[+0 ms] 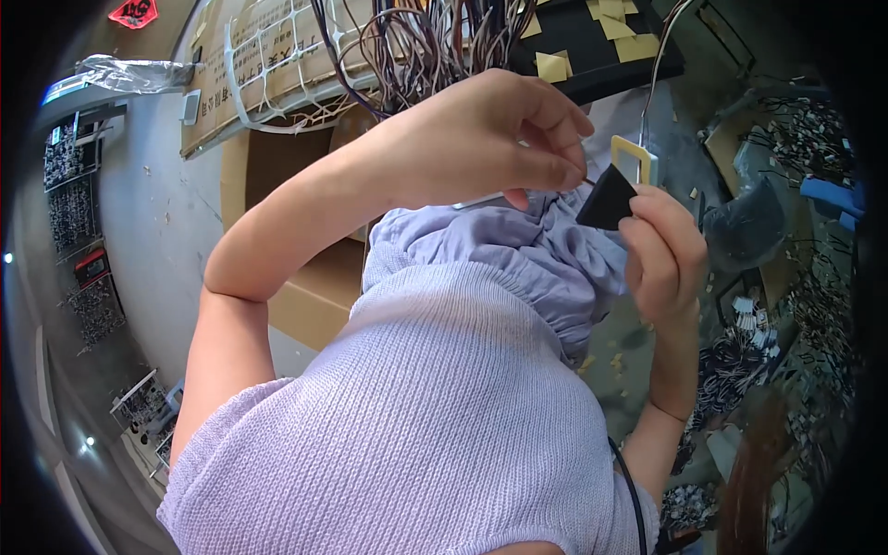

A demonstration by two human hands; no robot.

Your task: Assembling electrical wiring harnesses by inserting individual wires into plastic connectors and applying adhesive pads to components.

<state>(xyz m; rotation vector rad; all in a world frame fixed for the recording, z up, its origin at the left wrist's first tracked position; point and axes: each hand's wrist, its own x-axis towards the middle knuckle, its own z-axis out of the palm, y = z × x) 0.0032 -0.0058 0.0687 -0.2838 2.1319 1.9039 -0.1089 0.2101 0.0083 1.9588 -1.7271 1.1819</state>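
Note:
My left hand (481, 139) is raised in front of my chest, its thumb and fingers pinched shut on the end of a thin wire (586, 180). Close to its right, my right hand (661, 254) holds a small black wedge-shaped part (606, 199) at its fingertips, with a pale yellow rectangular frame (634, 157) just behind the part. The wire end meets the black part's top corner. A thin cable (655, 79) runs upward from the frame. My lilac knit top fills the lower middle of the view.
A bundle of dark and brown wires (416, 42) hangs over an open cardboard box (305, 268) ahead. A black board with yellow sticky squares (592, 37) lies beyond. Piles of small wired parts (805, 139) crowd the right side; racks stand at the far left.

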